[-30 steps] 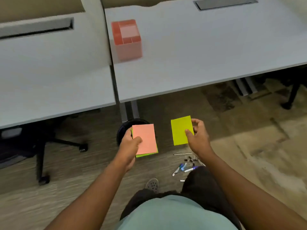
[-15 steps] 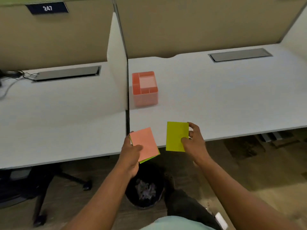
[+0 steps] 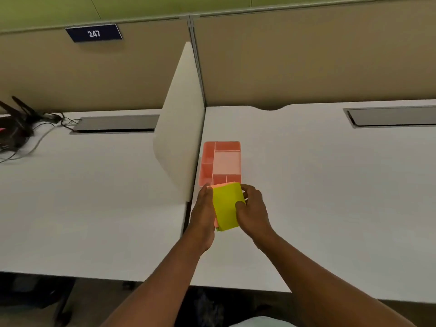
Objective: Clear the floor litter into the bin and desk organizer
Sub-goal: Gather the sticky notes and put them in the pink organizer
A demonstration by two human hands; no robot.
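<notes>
In the head view, both hands are together above the white desk (image 3: 306, 185), close to its near part. The left hand (image 3: 204, 213) grips the left edge of a small stack of sticky notes (image 3: 226, 208), with the fingers curled under it. The right hand (image 3: 253, 213) holds the right edge of the same stack, and its thumb presses on the top sheet. The top sheet is yellow-green, and a pink sheet shows a little at the far edge and at the left edge below it. Just behind the stack stands the pink desk organizer (image 3: 221, 162), on the desk beside the white divider panel (image 3: 181, 128). Its compartments look empty. On the neighbouring desk (image 3: 82, 197), at the far left, lie black cables (image 3: 28, 123). A blue sign (image 3: 94, 33) with the number 247 hangs on the partition wall.
</notes>
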